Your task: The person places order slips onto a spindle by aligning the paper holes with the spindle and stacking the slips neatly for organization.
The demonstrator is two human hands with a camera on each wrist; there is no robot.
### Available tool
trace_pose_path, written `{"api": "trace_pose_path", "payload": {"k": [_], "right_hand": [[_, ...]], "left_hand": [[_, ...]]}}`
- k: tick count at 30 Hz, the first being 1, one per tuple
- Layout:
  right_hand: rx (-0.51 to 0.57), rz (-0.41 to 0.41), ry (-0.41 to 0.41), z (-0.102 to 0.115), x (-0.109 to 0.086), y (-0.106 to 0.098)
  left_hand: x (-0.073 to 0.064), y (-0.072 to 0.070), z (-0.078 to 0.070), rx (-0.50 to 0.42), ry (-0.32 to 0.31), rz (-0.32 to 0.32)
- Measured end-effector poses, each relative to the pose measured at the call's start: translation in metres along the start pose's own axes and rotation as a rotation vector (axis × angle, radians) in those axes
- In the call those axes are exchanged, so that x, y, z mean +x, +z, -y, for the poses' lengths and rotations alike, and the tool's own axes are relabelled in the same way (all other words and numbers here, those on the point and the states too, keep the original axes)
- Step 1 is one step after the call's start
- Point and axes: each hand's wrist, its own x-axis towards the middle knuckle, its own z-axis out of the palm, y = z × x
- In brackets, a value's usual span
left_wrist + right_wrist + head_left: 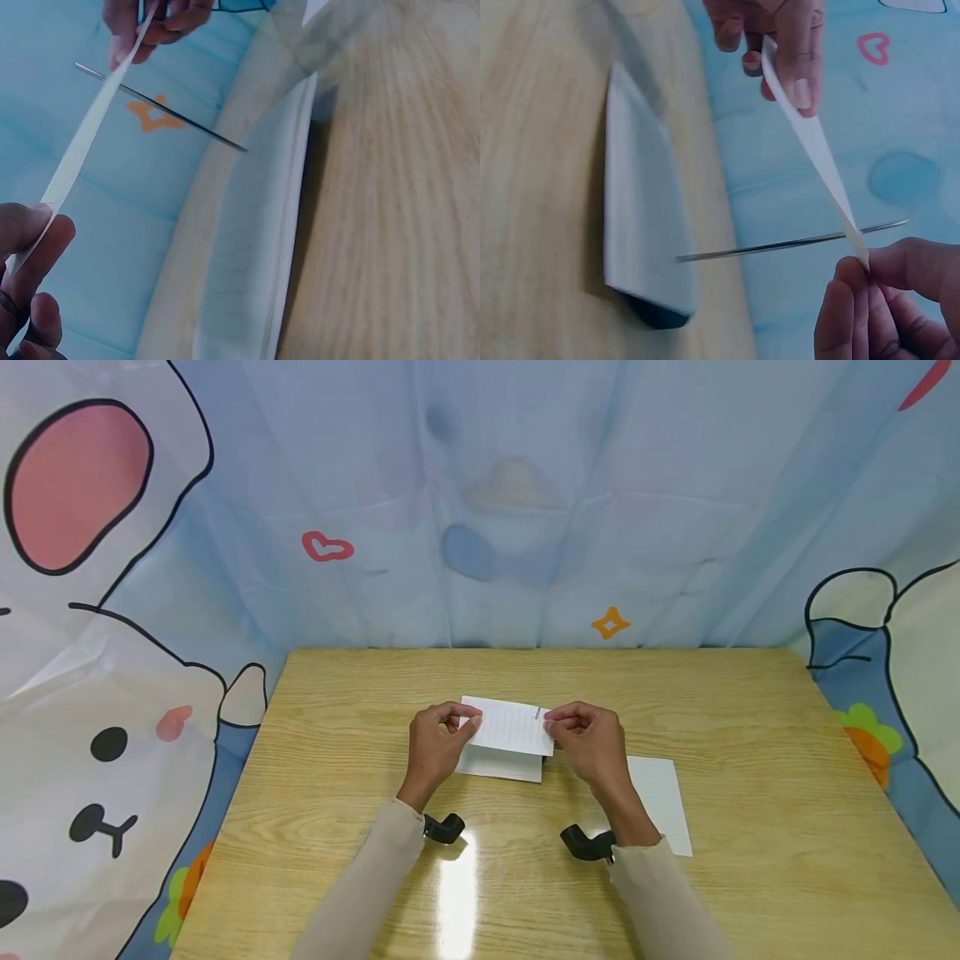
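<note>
My left hand (437,747) pinches the left end of a small lined paper slip (510,727) between thumb and fingers. At the slip's right end, my right hand (592,747) pinches it the same way. A thin metal spike (780,246) passes through the slip near the right hand, its tip showing beyond the paper. Lower on the spike lies a thin stack of paper slips (259,225), apart from the held one. Under that stack a dark base (656,311) shows at one corner; the rest is covered.
More white lined paper (660,797) lies on the wooden table (765,760), partly behind the right forearm. A printed blue curtain (525,527) hangs along the table's far edge. Black wrist cameras (444,828) sit on both wrists.
</note>
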Motion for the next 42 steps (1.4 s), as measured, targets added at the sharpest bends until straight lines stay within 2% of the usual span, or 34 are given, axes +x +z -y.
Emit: {"api": "trace_pose_path", "payload": {"k": [6,14,21,34,42], "right_hand": [[0.033,0.027,0.006,-0.018,-0.001,0.002],[0.027,0.041,0.024,-0.021,-0.002,0.005],[-0.002,0.043,0.029,-0.027,0.002,0.007],[-0.142,0.032,0.034,-0.041,0.005,0.018],[-0.190,0.023,0.026,-0.048,0.004,0.024]], "left_hand": [[-0.004,0.000,0.009,0.004,-0.026,0.019],[-0.010,-0.002,0.014,0.005,-0.075,0.042],[-0.016,-0.002,0.019,0.024,-0.092,0.042],[-0.021,0.001,0.032,0.166,-0.113,0.061],[-0.022,0.003,0.037,0.249,-0.110,0.062]]}}
